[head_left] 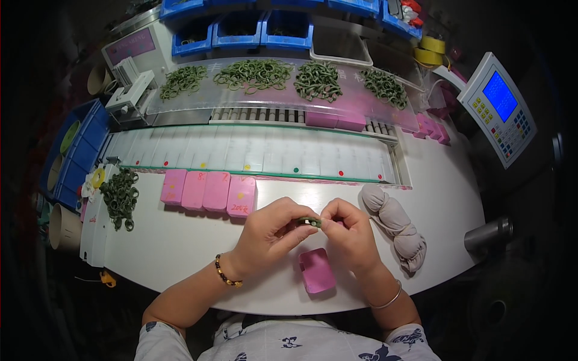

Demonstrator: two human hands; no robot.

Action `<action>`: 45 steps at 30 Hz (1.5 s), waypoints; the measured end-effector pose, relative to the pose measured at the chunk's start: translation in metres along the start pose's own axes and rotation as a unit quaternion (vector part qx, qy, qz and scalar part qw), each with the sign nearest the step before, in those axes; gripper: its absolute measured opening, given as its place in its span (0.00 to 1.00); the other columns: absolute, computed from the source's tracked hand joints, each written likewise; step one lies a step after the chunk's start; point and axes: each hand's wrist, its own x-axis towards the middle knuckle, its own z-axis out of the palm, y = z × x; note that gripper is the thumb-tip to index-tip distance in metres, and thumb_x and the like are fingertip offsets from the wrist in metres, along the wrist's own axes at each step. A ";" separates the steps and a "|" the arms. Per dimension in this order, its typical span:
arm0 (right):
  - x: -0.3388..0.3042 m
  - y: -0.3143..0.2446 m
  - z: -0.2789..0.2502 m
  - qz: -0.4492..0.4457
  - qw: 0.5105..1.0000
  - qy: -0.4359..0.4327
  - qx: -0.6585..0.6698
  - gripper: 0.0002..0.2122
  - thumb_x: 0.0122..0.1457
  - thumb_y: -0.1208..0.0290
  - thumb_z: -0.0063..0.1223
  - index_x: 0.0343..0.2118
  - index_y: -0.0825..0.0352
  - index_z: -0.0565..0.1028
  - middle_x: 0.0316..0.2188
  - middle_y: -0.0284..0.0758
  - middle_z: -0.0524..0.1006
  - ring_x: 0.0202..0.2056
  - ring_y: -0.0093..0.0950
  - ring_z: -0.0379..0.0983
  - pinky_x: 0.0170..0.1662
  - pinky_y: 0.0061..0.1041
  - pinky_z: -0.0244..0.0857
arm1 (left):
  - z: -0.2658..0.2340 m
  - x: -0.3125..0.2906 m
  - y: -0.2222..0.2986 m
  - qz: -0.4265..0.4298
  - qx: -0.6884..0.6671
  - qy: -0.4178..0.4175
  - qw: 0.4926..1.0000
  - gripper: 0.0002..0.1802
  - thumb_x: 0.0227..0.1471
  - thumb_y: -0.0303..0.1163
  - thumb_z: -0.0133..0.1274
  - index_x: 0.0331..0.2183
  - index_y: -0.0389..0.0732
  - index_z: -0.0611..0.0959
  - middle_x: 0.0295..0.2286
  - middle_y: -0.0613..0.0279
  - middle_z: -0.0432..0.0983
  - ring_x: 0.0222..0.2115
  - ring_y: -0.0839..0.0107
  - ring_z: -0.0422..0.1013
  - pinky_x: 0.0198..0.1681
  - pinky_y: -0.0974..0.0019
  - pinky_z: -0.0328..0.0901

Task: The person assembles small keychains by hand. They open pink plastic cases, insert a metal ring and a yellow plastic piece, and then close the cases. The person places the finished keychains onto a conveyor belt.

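Evidently, the left hand [268, 231] and right hand [352, 231] together pinch a small dark-green ring-shaped piece [310, 222] above the white counter [153, 253], beyond the open pink rectangular box [319, 279] near its front edge; slackened fingertips could drop it.

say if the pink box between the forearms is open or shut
Open: no lid covers the pink box, so its inside shows.
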 end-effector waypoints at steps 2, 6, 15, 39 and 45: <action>0.002 -0.002 -0.009 0.102 0.984 -0.065 0.133 0.04 0.58 0.73 0.52 0.29 0.66 0.72 0.22 0.24 0.66 0.20 0.14 0.57 0.24 0.14 0.49 | -0.002 0.004 0.001 0.059 0.055 -0.027 0.996 0.12 0.52 0.21 0.63 0.41 0.38 0.84 0.29 0.66 0.75 0.23 0.81 0.66 0.24 0.75 0.59; 0.008 0.010 -0.028 0.237 0.889 -0.189 0.343 0.05 0.59 0.70 0.51 0.28 0.64 0.71 0.21 0.24 0.65 0.19 0.13 0.52 0.21 0.14 0.45 | -0.003 0.005 -0.002 0.171 0.142 -0.024 0.975 0.15 0.50 0.21 0.65 0.42 0.38 0.84 0.28 0.64 0.74 0.22 0.77 0.67 0.24 0.74 0.61; 0.008 0.014 -0.020 -0.005 0.990 0.002 -0.141 0.09 0.63 0.67 0.59 0.35 0.69 0.80 0.29 0.24 0.73 0.29 0.13 0.65 0.33 0.15 0.58 | -0.006 0.004 -0.001 0.012 0.107 0.027 0.994 0.12 0.52 0.22 0.63 0.41 0.38 0.85 0.24 0.69 0.69 0.22 0.81 0.64 0.24 0.75 0.58; 0.125 -0.118 -0.152 -0.024 0.983 0.170 0.058 0.13 0.59 0.65 0.63 0.45 0.64 0.77 0.32 0.24 0.74 0.27 0.15 0.68 0.25 0.15 0.59 | -0.014 0.002 0.008 -0.232 -0.091 -0.017 0.968 0.19 0.55 0.25 0.61 0.48 0.36 0.78 0.25 0.76 0.66 0.26 0.88 0.62 0.30 0.80 0.60; 0.055 -0.036 -0.090 0.045 0.977 0.040 0.207 0.19 0.51 0.93 0.43 0.47 0.77 0.71 0.44 0.39 0.72 0.54 0.35 0.71 0.63 0.28 0.64 | -0.019 -0.004 0.004 -0.309 -0.294 0.043 0.903 0.20 0.55 0.20 0.56 0.50 0.35 0.74 0.35 0.66 0.71 0.35 0.80 0.69 0.41 0.77 0.65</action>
